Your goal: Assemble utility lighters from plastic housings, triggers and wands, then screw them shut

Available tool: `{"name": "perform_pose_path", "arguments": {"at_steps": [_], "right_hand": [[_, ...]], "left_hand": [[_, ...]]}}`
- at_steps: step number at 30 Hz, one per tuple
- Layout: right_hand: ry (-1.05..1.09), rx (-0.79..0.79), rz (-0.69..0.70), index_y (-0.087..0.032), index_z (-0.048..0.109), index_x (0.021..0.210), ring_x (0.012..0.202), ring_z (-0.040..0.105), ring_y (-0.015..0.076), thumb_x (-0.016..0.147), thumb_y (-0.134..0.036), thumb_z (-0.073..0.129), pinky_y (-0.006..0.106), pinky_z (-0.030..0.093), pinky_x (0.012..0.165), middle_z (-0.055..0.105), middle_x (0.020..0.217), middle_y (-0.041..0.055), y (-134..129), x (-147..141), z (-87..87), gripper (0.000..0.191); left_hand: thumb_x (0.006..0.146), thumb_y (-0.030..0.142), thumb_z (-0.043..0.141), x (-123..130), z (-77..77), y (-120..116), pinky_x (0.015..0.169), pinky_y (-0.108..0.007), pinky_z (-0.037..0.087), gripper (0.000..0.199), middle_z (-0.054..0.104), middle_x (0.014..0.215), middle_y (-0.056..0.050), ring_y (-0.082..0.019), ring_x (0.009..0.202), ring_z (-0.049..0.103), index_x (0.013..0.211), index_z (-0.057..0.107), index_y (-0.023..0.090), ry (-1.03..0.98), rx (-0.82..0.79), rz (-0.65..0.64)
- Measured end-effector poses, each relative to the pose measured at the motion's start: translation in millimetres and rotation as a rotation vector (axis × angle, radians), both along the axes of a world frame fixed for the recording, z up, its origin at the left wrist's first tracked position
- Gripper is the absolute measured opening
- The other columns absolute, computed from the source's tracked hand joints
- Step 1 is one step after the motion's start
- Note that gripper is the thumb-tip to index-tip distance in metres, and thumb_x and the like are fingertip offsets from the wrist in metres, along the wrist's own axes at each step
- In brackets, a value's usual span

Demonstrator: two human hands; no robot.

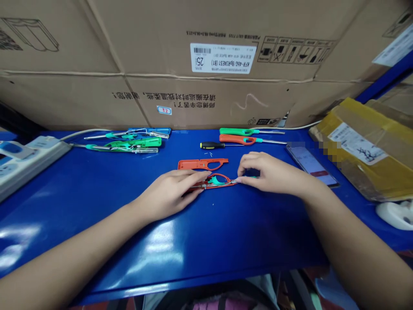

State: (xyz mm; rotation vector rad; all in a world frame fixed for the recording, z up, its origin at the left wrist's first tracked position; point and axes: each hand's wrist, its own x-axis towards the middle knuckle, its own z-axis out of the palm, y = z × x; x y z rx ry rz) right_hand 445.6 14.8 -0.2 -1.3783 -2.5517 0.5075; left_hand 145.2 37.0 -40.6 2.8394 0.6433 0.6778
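An orange lighter half-shell lies on the blue table with a teal trigger and metal parts inside. My left hand is closed over its left end, fingers on the shell. At its right end, my right hand pinches the thin metal rod near the tip of the shell; a bit of teal shows under the fingers. Just behind, the other orange half-shell rests by itself. Further back are a black and yellow screwdriver and several tiny white pieces.
Whole green and orange lighters lie at the back. Opened blue and green lighters lie back left. A power strip is left; a phone and taped parcel are right. Cardboard stands behind.
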Motion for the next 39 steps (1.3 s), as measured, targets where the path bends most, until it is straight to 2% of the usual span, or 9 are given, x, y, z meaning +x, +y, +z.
{"name": "perform_pose_path", "arguments": {"at_steps": [3, 7, 15, 18, 24, 27, 32, 36, 39], "right_hand": [[0.028, -0.079, 0.023, -0.019, 0.07, 0.085, 0.083, 0.06, 0.0189, 0.093, -0.031, 0.064, 0.031, 0.042, 0.076, 0.069, 0.088, 0.0044, 2, 2, -3.0, 0.016], [0.077, -0.156, 0.012, -0.018, 0.07, 0.085, 0.076, 0.06, 0.0157, 0.093, -0.028, 0.062, 0.028, 0.043, 0.069, 0.069, 0.087, 0.0039, 3, 0, -5.8, 0.016], [0.066, -0.175, 0.004, -0.017, 0.071, 0.083, 0.074, 0.06, 0.0154, 0.092, -0.029, 0.063, 0.026, 0.043, 0.066, 0.069, 0.086, 0.0043, 5, 1, -3.9, 0.017], [0.069, -0.163, 0.012, -0.018, 0.071, 0.085, 0.076, 0.061, 0.016, 0.092, -0.026, 0.062, 0.027, 0.044, 0.069, 0.069, 0.088, 0.0043, 4, 0, -4.4, 0.014], [0.122, 0.073, 0.022, -0.02, 0.07, 0.097, 0.097, 0.061, 0.0219, 0.09, -0.03, 0.069, 0.037, 0.041, 0.091, 0.07, 0.1, 0.0053, -3, -19, -13.3, 0.013], [0.127, 0.103, 0.027, -0.021, 0.07, 0.095, 0.099, 0.06, 0.0221, 0.093, -0.032, 0.067, 0.039, 0.038, 0.092, 0.071, 0.099, 0.0047, -4, -29, -21.6, 0.012], [0.199, 0.091, -0.013, -0.02, 0.069, 0.081, 0.09, 0.06, 0.0199, 0.091, -0.021, 0.068, 0.037, 0.038, 0.086, 0.072, 0.089, 0.0034, -2, -38, -34.6, 0.01], [0.383, 0.008, -0.152, -0.019, 0.068, 0.072, 0.081, 0.061, 0.0173, 0.085, -0.013, 0.071, 0.035, 0.043, 0.086, 0.072, 0.077, 0.0013, -1, -43, -39.4, 0.015], [0.453, -0.062, -0.213, -0.019, 0.07, 0.07, 0.079, 0.061, 0.0168, 0.082, -0.015, 0.074, 0.032, 0.046, 0.08, 0.07, 0.075, 0.0012, -1, -43, -38.6, 0.013]], "left_hand": [[0.101, 0.022, 0.051, 0, 1.3, -2, 0.086, -0.038, 0.062, 0.039, 0.075, 0.116, -0.012, -0.024, 0.101, 0.074, 0.14, 0.054, 0.017, 0.092, 0.142, -0.015], [0.1, 0.015, 0.051, 1, -2.0, -7, 0.091, -0.042, 0.06, 0.048, 0.075, 0.117, -0.014, -0.028, 0.111, 0.071, 0.148, 0.046, 0.017, 0.18, 0.283, -0.031], [0.102, 0.025, 0.052, 1, -10.5, -4, 0.083, -0.034, 0.063, 0.043, 0.075, 0.119, -0.008, -0.022, 0.098, 0.076, 0.144, 0.046, 0.018, -0.009, 0.103, 0.037], [0.102, 0.026, 0.051, 1, -9.6, -3, 0.081, -0.034, 0.064, 0.043, 0.075, 0.119, -0.008, -0.022, 0.097, 0.076, 0.144, 0.047, 0.019, 0.013, 0.124, 0.035], [0.104, 0.026, 0.049, 3, -5.2, -6, 0.082, -0.034, 0.063, 0.039, 0.075, 0.119, -0.008, -0.023, 0.099, 0.076, 0.142, 0.05, 0.017, 0.047, 0.162, 0.033], [0.104, 0.025, 0.049, 3, -5.1, -6, 0.083, -0.035, 0.063, 0.038, 0.074, 0.121, -0.009, -0.023, 0.101, 0.075, 0.141, 0.05, 0.016, 0.046, 0.146, 0.029], [0.102, 0.022, 0.05, 4, -9.0, -6, 0.083, -0.036, 0.063, 0.038, 0.074, 0.121, -0.01, -0.023, 0.102, 0.075, 0.14, 0.052, 0.016, 0.016, 0.14, 0.038], [0.102, 0.023, 0.051, 5, -11.5, -6, 0.08, -0.036, 0.063, 0.036, 0.075, 0.115, -0.01, -0.023, 0.096, 0.076, 0.137, 0.055, 0.016, -0.026, 0.124, 0.049], [0.102, 0.023, 0.052, 6, -10.8, -6, 0.081, -0.036, 0.063, 0.036, 0.075, 0.115, -0.01, -0.023, 0.096, 0.076, 0.137, 0.055, 0.017, -0.032, 0.103, 0.044]]}}
